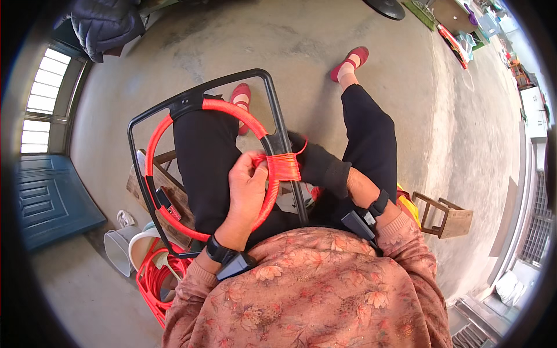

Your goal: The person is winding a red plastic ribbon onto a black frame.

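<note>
A black rectangular frame (pixel 194 93) lies tilted across my lap, with a ring (pixel 239 114) inside it wrapped mostly in orange-red cord. A wide flat band of orange cord (pixel 284 167) binds the ring's right side to the frame's side bar. My bare left hand (pixel 248 177) is closed at the ring just left of this band, pinching a bit of orange cord between thumb and fingers. Against the bar's right side is my right hand (pixel 325 167) in a black glove. Its fingers are mostly hidden in the dark cloth and behind the bar. A thin strand loops near them.
A coil of orange-red cord (pixel 152 281) hangs by a white bucket (pixel 145 243) and a grey bin (pixel 119 252) at lower left. One wooden stool (pixel 447 219) stands at right; wooden furniture (pixel 174 203) shows behind the frame. A broom (pixel 419 14) lies far right.
</note>
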{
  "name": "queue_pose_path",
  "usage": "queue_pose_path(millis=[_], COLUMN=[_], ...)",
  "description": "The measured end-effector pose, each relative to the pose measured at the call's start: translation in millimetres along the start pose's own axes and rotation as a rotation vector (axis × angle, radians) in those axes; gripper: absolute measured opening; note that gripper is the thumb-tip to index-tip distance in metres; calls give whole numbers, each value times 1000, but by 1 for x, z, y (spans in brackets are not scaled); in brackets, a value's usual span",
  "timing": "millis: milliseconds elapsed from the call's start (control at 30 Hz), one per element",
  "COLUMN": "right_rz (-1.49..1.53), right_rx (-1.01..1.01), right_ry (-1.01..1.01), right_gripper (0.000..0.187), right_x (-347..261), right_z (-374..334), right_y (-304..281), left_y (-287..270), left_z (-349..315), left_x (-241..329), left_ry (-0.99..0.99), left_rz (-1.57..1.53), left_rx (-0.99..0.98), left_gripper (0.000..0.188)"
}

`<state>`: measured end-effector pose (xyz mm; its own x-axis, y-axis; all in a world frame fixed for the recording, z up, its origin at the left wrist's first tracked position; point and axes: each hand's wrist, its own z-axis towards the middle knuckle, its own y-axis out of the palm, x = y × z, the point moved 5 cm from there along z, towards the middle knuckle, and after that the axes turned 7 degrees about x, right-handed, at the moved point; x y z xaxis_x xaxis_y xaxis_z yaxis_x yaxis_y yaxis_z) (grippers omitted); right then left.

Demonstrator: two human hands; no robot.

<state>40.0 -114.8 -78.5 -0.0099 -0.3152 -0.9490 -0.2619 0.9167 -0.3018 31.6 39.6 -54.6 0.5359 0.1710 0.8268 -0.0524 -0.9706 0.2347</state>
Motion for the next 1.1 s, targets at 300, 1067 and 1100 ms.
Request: queue_pose_path(millis=[300, 1067, 1100], right_rz=[288, 1016, 1007], right_rx=[468, 1193, 991], right_ry=[-297, 126, 81], right_gripper=[67, 19, 17], right_x=[-68, 70, 68], right_z=[-4, -123, -116], right_y=[-35, -223, -218], left_y=[11, 2, 2], left_z=[-48, -2, -2], left_x=[65, 18, 18], left_ry=[1281, 173, 170], left_rz=[640, -28, -40], left_rx=[326, 85, 78], left_gripper=[17, 16, 16])
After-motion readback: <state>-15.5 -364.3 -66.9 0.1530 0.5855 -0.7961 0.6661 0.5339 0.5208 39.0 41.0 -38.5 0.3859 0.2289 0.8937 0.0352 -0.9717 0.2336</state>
